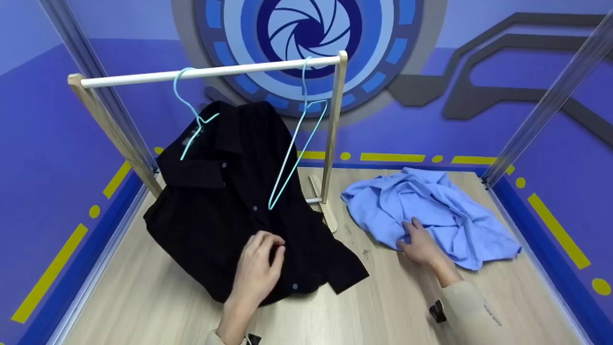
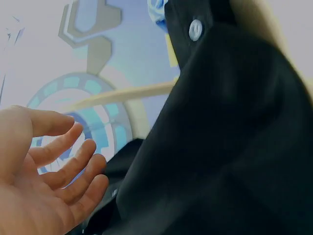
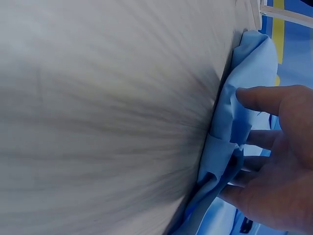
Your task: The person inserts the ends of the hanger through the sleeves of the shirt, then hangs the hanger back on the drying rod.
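A black button-up shirt [image 1: 201, 225] hangs on a light-blue hanger [image 1: 178, 91] from the white rail. My left hand [image 1: 258, 268] is in front of the shirt's lower front, fingers loosely bent around nothing. The left wrist view shows that hand [image 2: 54, 176] apart from the black cloth [image 2: 220, 137]. To the right, a crumpled light-blue garment [image 1: 383, 206] lies on the floor panel. My right hand [image 1: 421, 244] reaches its near left edge. In the right wrist view the thumb and spread fingers of this hand [image 3: 279, 161] touch the blue cloth [image 3: 249, 68] without a visible pinch.
A second light-blue hanger [image 1: 287, 177] hangs bare near the right end of the white rail [image 1: 249, 68]. The rack's wooden posts [image 1: 333, 134] stand on the wood-grain surface [image 1: 373, 306]. Blue printed walls enclose the back and sides, with metal corner posts [image 1: 550, 96].
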Demonstrator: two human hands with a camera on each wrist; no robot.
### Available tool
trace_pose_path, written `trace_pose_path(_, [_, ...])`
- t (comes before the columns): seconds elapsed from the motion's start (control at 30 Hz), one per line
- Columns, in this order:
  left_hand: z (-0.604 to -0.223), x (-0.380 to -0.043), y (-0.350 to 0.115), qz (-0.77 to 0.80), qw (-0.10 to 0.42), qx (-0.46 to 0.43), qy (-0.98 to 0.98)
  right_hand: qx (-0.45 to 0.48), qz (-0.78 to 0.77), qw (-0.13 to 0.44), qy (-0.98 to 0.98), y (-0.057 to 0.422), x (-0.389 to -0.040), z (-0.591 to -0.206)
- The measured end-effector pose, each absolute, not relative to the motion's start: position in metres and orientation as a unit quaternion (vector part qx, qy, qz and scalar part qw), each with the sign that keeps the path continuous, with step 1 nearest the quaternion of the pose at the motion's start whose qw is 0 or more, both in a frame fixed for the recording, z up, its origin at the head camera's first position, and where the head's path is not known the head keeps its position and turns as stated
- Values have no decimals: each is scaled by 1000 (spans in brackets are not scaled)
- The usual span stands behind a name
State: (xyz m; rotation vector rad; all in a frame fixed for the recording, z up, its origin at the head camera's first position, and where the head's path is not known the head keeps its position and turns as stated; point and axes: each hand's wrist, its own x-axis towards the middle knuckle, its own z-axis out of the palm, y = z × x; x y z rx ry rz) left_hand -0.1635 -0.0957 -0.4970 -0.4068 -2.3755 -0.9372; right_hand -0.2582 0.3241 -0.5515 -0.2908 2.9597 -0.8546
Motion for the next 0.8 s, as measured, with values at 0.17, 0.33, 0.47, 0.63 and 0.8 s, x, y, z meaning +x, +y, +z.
trace_pose_path(0.17, [-503, -162, -80, -334, 236, -184, -894, -80, -276, -19, 958, 325, -260, -549])
trace_pose_path(0.33, [-507, -158, -71, -314, 184, -214, -906, -65, -264, -59, 960, 324, -265, -547])
trace_pose_path(0.47, [-508, -156, -65, -313, 143, -235, -909, -55, -231, -79, 968, 323, -268, -547])
trace_pose_path(0.63, [-511, -155, -57, -301, 106, -255, -913, -45, -208, -73, 974, 324, -270, -548])
trace_pose_path(0.8, [-515, -153, -49, -267, 84, -278, -919, -68, -239, -4, 969, 325, -272, -551])
